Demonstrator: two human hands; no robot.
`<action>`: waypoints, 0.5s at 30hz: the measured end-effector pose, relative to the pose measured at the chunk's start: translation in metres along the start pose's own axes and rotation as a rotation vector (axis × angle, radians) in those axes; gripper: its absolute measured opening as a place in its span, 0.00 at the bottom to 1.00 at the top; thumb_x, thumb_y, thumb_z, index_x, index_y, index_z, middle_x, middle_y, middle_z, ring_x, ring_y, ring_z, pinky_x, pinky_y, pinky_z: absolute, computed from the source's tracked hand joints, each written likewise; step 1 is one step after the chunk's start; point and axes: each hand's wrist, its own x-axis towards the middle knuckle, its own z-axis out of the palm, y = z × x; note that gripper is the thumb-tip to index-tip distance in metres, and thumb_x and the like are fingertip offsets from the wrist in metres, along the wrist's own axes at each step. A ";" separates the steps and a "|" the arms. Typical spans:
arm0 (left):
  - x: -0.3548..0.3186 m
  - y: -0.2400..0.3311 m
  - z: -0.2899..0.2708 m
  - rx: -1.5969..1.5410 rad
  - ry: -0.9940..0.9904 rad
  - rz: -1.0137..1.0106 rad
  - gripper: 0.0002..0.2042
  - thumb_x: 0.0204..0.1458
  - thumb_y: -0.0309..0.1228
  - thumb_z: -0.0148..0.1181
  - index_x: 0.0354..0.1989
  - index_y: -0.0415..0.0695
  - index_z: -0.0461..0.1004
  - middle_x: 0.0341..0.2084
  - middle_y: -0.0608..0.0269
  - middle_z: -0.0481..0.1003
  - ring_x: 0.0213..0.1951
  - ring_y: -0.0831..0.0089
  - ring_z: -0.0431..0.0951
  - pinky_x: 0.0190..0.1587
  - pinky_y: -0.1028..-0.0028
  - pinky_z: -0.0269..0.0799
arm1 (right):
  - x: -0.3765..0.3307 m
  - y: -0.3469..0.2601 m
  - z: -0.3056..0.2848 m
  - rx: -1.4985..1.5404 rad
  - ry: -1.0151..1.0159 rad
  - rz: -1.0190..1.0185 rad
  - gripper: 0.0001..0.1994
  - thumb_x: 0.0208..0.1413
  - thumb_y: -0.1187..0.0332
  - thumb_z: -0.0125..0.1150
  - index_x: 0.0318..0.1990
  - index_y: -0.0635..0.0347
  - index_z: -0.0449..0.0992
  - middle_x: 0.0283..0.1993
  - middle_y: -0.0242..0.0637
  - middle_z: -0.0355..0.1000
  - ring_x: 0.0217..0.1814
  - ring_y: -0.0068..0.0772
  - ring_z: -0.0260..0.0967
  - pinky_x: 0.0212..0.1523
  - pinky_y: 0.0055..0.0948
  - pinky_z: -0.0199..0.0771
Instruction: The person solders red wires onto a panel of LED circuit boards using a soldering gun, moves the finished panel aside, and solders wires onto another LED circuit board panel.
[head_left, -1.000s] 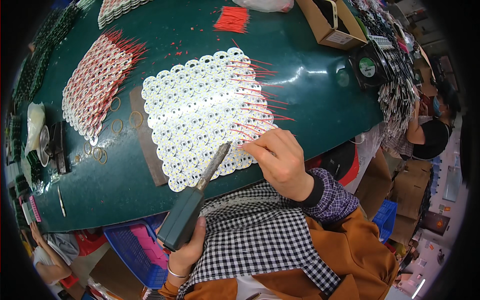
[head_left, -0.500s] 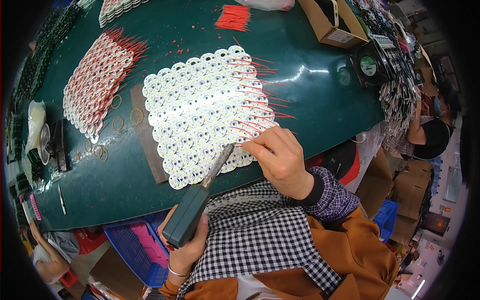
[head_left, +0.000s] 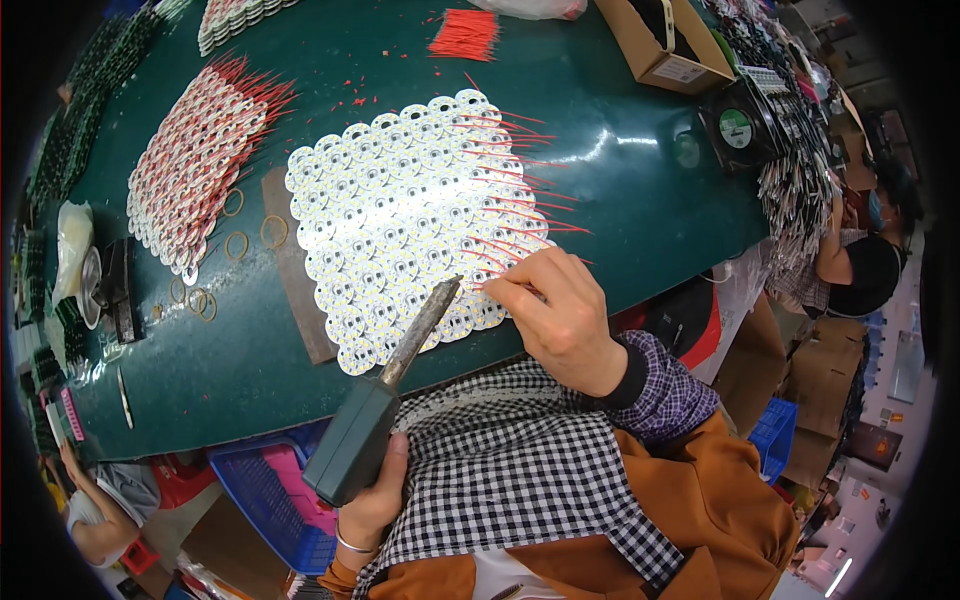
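Observation:
A white sheet of joined round LED boards [head_left: 380, 235] lies on the green table, with thin red wires [head_left: 545, 222] sticking out along its right side. My left hand [head_left: 372, 505] is wrapped round the dark green handle of a soldering iron [head_left: 352, 440]. The iron's metal tip points up over the lower right part of the sheet, a little left of my right fingertips. My right hand [head_left: 565, 325] is closed in a pinch at the sheet's lower right edge, with a bit of red wire showing at the fingertips.
Under the sheet's left side lies a brown board [head_left: 315, 335]. Rubber bands [head_left: 236, 246] and a wired stack of LED boards [head_left: 195, 160] are to the left. A red wire bundle [head_left: 464, 35], cardboard box [head_left: 680, 65] and black fan [head_left: 738, 130] lie farther off. Other people sit nearby.
The soldering iron's tip has drawn back to the left, away from my right fingertips, and its handle has dropped lower left. My right hand stays almost in place.

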 end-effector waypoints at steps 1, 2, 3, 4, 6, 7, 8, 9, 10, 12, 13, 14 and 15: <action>0.000 0.002 0.001 -0.016 0.007 -0.016 0.17 0.51 0.19 0.68 0.51 0.35 0.76 0.43 0.59 0.79 0.37 0.74 0.79 0.41 0.73 0.76 | 0.001 -0.001 -0.001 0.003 0.005 0.007 0.13 0.40 0.81 0.66 0.36 0.60 0.81 0.32 0.32 0.71 0.34 0.34 0.70 0.34 0.32 0.66; 0.000 0.002 0.002 -0.033 0.013 -0.031 0.18 0.51 0.19 0.67 0.52 0.35 0.76 0.44 0.58 0.79 0.38 0.73 0.79 0.43 0.73 0.76 | 0.000 -0.002 -0.003 0.003 0.006 0.007 0.13 0.40 0.81 0.66 0.36 0.60 0.81 0.32 0.32 0.71 0.34 0.34 0.70 0.34 0.32 0.66; 0.001 0.001 0.000 -0.034 0.013 -0.030 0.18 0.51 0.19 0.67 0.52 0.35 0.76 0.44 0.58 0.79 0.38 0.73 0.79 0.43 0.73 0.76 | -0.001 -0.002 -0.006 -0.008 -0.003 -0.006 0.12 0.41 0.79 0.65 0.37 0.61 0.80 0.33 0.33 0.71 0.36 0.35 0.69 0.37 0.33 0.68; 0.004 -0.002 -0.004 0.062 -0.045 0.039 0.18 0.51 0.19 0.67 0.52 0.36 0.76 0.45 0.57 0.79 0.41 0.72 0.80 0.46 0.72 0.76 | -0.003 -0.003 -0.009 -0.019 -0.012 -0.019 0.10 0.43 0.78 0.64 0.37 0.62 0.79 0.34 0.34 0.70 0.38 0.36 0.69 0.41 0.35 0.69; 0.004 -0.003 -0.006 0.158 -0.105 0.108 0.18 0.52 0.19 0.67 0.53 0.36 0.76 0.46 0.57 0.79 0.43 0.70 0.80 0.48 0.72 0.76 | -0.006 -0.004 -0.011 -0.018 -0.015 -0.015 0.11 0.43 0.78 0.65 0.37 0.62 0.79 0.34 0.34 0.70 0.38 0.36 0.69 0.41 0.35 0.69; 0.003 -0.002 -0.006 0.140 -0.111 0.075 0.18 0.52 0.19 0.67 0.53 0.36 0.76 0.46 0.56 0.79 0.44 0.70 0.80 0.49 0.72 0.75 | -0.008 -0.004 -0.013 -0.017 -0.018 -0.011 0.11 0.43 0.78 0.66 0.37 0.62 0.79 0.33 0.34 0.70 0.37 0.36 0.69 0.41 0.36 0.69; 0.003 -0.001 -0.005 0.121 -0.118 0.044 0.18 0.52 0.20 0.67 0.53 0.36 0.76 0.46 0.56 0.80 0.46 0.69 0.80 0.51 0.72 0.75 | -0.010 -0.003 -0.013 -0.019 -0.017 -0.010 0.11 0.43 0.78 0.66 0.37 0.62 0.79 0.33 0.34 0.70 0.37 0.36 0.69 0.41 0.36 0.69; 0.003 0.001 -0.005 0.121 -0.121 0.045 0.18 0.52 0.20 0.67 0.53 0.36 0.76 0.46 0.56 0.80 0.46 0.69 0.80 0.51 0.72 0.75 | -0.013 -0.002 -0.013 -0.014 -0.028 -0.004 0.11 0.43 0.78 0.66 0.37 0.62 0.79 0.33 0.34 0.70 0.37 0.36 0.70 0.41 0.35 0.69; 0.005 0.004 -0.005 0.149 -0.140 0.032 0.17 0.52 0.21 0.68 0.52 0.36 0.76 0.45 0.57 0.80 0.45 0.70 0.80 0.50 0.72 0.74 | -0.015 -0.002 -0.013 -0.009 -0.039 0.002 0.11 0.43 0.78 0.66 0.37 0.62 0.79 0.33 0.34 0.70 0.37 0.36 0.70 0.41 0.35 0.69; 0.008 0.004 -0.002 0.177 -0.156 0.019 0.17 0.52 0.21 0.68 0.51 0.36 0.77 0.44 0.57 0.80 0.45 0.71 0.80 0.50 0.73 0.74 | -0.015 -0.004 -0.013 -0.007 -0.039 0.007 0.11 0.43 0.78 0.66 0.37 0.62 0.79 0.33 0.34 0.70 0.37 0.36 0.70 0.41 0.35 0.69; 0.010 0.001 0.002 0.160 -0.103 0.093 0.14 0.48 0.20 0.68 0.45 0.34 0.79 0.37 0.55 0.80 0.36 0.69 0.80 0.40 0.73 0.75 | -0.015 -0.005 -0.013 -0.005 -0.039 0.011 0.10 0.44 0.78 0.67 0.37 0.63 0.79 0.33 0.33 0.70 0.37 0.36 0.70 0.41 0.35 0.69; 0.011 0.000 0.004 0.144 -0.051 0.167 0.11 0.43 0.19 0.68 0.38 0.32 0.80 0.31 0.53 0.80 0.27 0.66 0.80 0.30 0.73 0.75 | -0.016 -0.005 -0.013 -0.006 -0.038 0.012 0.10 0.44 0.78 0.67 0.37 0.63 0.79 0.33 0.33 0.70 0.37 0.36 0.70 0.41 0.35 0.69; 0.011 0.000 0.005 0.145 -0.052 0.168 0.11 0.43 0.19 0.68 0.38 0.32 0.80 0.31 0.53 0.80 0.27 0.66 0.80 0.30 0.73 0.75 | -0.016 -0.005 -0.014 -0.002 -0.037 0.016 0.10 0.44 0.78 0.67 0.37 0.63 0.79 0.33 0.34 0.70 0.37 0.36 0.70 0.41 0.35 0.69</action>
